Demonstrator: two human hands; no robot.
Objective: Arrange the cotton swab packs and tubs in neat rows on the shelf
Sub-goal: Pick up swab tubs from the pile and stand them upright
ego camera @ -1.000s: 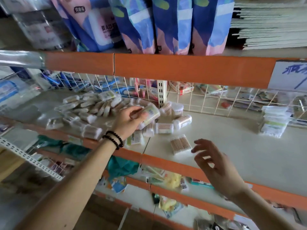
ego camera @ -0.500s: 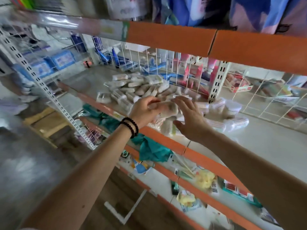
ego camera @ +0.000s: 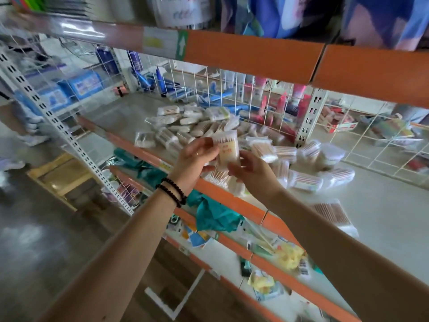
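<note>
Since half a second ago I have lifted the cotton swab pack (ego camera: 227, 148) clear of the heap and turned it upright in front of me; before, it lay low and blurred between my palms. My left hand (ego camera: 194, 159) now pinches its left edge between thumb and fingers, and my right hand (ego camera: 250, 170), which was flat against it then, now curls its fingers round the lower right side. A second ago that right hand was hanging open well away from the stock, over the front lip of the shelf (ego camera: 383, 205).

The pack is above the orange front edge (ego camera: 229, 196), just in front of the loose pile of swab packs (ego camera: 192, 126). The swab tips show white along its top. Its front carries a pale yellow panel with small red characters, too blurred for me to read.

The tubs (ego camera: 301, 180) lie on their sides to the right of my hands, near a flat pack of wooden-stick swabs (ego camera: 332, 214) further right.

On the strip of the upper shelf a green tag with a white arrow (ego camera: 182, 44) points up beside a yellowish label whose writing I cannot make out. Black bead bracelets (ego camera: 173, 190) circle my left wrist.
</note>
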